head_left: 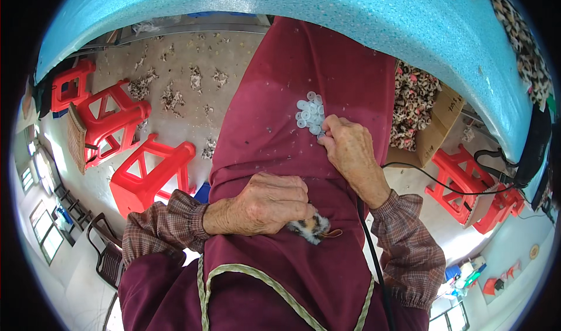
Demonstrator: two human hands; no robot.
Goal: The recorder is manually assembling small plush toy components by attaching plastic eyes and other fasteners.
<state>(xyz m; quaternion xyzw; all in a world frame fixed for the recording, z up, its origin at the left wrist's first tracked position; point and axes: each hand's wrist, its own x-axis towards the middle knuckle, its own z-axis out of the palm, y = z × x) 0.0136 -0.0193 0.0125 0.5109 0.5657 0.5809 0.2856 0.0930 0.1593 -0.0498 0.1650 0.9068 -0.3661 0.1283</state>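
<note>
Small translucent white plastic discs (pixel 311 112) lie in a heap on the maroon apron (pixel 257 132) over my lap. At the heap's near right edge, my right hand (pixel 353 150) is closed, thumb and forefinger pinched around a disc that the fingertips partly hide. Lower and to the left, my left hand (pixel 266 202) is closed around a small furry leopard-print piece (pixel 314 226). Part of that piece sticks out by the fingers, with a thin brown loop on its right end; the rest is hidden in the hand.
A bright blue table edge (pixel 350 21) curves across the front. To the right stands a cardboard box (pixel 441 120) full of leopard-print fabric pieces (pixel 416 97). Red stools (pixel 153 173) stand at both sides, and fabric scraps (pixel 172 99) litter the floor. A black cable (pixel 374 255) runs beside my right arm.
</note>
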